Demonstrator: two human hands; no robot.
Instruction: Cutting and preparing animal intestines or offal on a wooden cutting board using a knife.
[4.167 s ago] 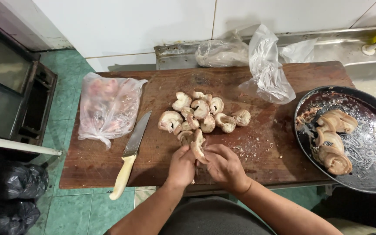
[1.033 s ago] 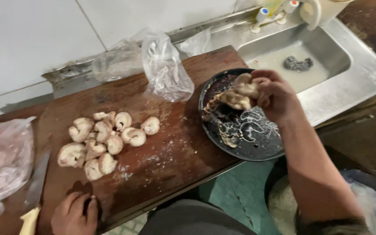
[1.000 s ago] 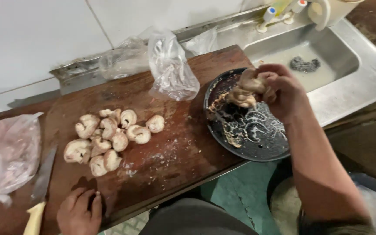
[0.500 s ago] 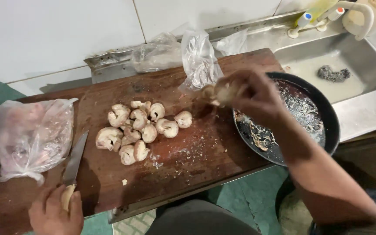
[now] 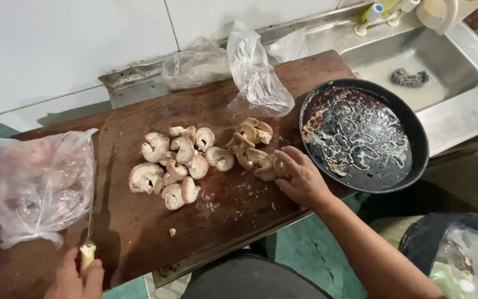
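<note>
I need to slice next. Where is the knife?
Head view: the knife lies at the board's left edge beside the plastic bag, its handle under the left hand.

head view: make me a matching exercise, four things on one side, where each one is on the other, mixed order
Things:
1. knife
2. dark pan
3. scouring pad
4. mushroom pieces

Places:
A. in the steel sink
B. middle of the wooden board
C. handle under the left hand
D. at the board's right end, beside the right hand

Pairs: 1-C, 2-D, 3-A, 4-B
</note>
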